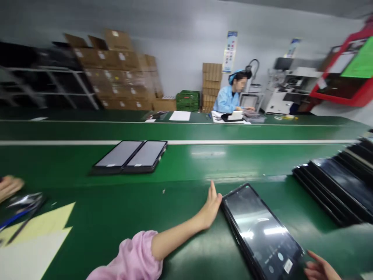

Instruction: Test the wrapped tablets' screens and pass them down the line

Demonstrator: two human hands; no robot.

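A dark glossy screen panel lies slantwise on the green table in front of me, and it looks like the top of a thin stack. My left hand, on a bare forearm with a pink sleeve, is stretched flat with its fingers together against the panel's far left edge. My right hand is cut off by the bottom of the picture. Its fingers are spread and rest at the panel's near right corner. Neither hand wraps round anything.
Two dark panels lie side by side on the green belt beyond. Several overlapping black panels fill the right. Yellow paper, pens and another person's blurred hand are at left. A co-worker in blue sits far back, near cardboard boxes.
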